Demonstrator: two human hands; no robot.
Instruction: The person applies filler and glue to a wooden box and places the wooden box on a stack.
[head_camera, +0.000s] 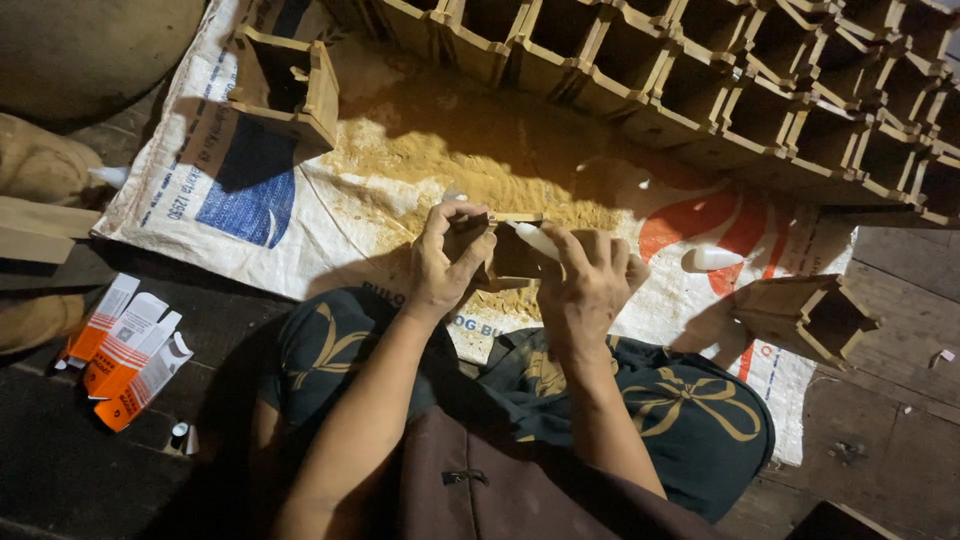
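left hand (447, 262): fingers clamp box (508, 258), frame centre
right hand (590, 285): fingers pinch white tube (537, 240)
box: looks light, stiff; grip by walls
tube: probably slippery

Your clothing, seen from above

Your bare, sleeveless left hand (447, 262) and right hand (590, 283) carry no rings or watch; below them you wear dark green trousers with tan ribbon-bow prints (690, 405) and a plain dark brown top with a small clasp (480, 480).
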